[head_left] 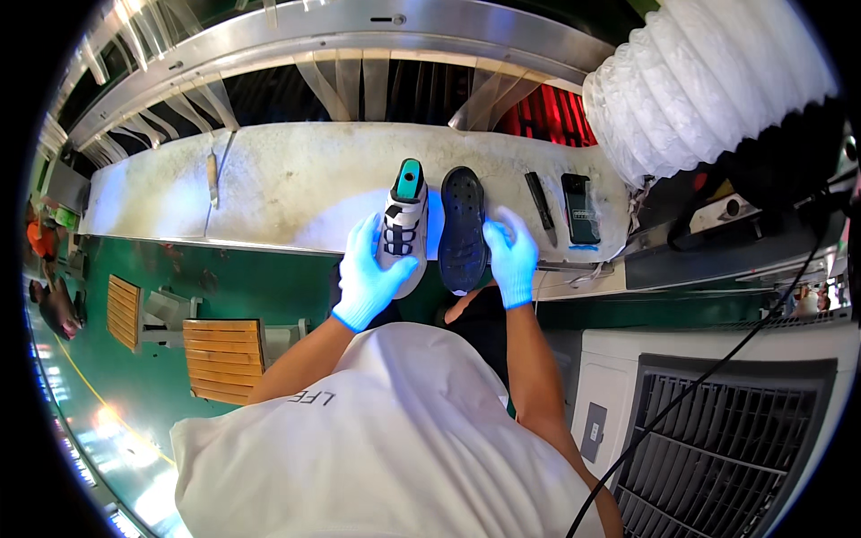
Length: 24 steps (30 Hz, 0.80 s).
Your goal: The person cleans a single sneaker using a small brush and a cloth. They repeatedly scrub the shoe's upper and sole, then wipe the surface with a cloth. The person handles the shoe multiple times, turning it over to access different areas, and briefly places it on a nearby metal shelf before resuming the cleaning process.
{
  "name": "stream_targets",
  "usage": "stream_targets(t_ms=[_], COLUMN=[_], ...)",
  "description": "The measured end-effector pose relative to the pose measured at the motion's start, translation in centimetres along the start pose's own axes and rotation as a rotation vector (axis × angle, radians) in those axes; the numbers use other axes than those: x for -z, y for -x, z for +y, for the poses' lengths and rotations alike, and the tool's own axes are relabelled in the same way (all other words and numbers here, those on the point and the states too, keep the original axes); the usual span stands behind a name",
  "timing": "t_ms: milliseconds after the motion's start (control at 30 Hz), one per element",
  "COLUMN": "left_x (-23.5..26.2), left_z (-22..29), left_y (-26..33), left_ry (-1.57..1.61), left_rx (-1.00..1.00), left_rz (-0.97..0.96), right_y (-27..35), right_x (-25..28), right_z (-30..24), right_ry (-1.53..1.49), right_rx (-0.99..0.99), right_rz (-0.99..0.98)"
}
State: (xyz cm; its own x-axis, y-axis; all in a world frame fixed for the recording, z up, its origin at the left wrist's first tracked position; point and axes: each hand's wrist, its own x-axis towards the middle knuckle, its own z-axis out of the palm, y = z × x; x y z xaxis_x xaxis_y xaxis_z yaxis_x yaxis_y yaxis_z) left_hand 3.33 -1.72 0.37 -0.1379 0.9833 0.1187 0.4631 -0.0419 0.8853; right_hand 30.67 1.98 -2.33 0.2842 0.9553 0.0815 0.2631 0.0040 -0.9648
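My left hand [366, 276], in a white glove lit blue, is closed on a white-and-black shoe upper [400, 231]. Its thumb lies across the near end and its fingers run along the left side. A teal shoe last [409, 179] shows in the upper's far opening. Beside it, a narrow gap away, a black shoe sole [462, 229] is held by its right edge in my gloved right hand [513, 258]. Some fingers of that hand are hidden behind the sole. Both pieces overhang the near edge of the pale worktop [296, 193].
Right of the sole lie a black pen [540, 202] and a dark phone [579, 206]. A wooden-handled tool [213, 179] rests at the left. Behind, clear strips [345, 85] hang from a metal machine frame [296, 40]. A white ribbed duct [700, 90] bulges in from the upper right.
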Motion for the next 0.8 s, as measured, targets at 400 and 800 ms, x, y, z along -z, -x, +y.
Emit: stream_targets(t_ms=[400, 800], left_x=[2.5, 3.7], left_z=[-2.7, 10.7], left_y=[-2.6, -3.8], left_ry=[-0.301, 0.104], left_rx=[-1.144, -0.453], left_rz=[-0.078, -0.207], right_y=[7.3, 9.6], right_x=[0.2, 2.1], right_z=[2.5, -12.6], right_ry=[0.680, -0.220], right_rx=[0.617, 0.226], right_rz=[0.000, -0.016])
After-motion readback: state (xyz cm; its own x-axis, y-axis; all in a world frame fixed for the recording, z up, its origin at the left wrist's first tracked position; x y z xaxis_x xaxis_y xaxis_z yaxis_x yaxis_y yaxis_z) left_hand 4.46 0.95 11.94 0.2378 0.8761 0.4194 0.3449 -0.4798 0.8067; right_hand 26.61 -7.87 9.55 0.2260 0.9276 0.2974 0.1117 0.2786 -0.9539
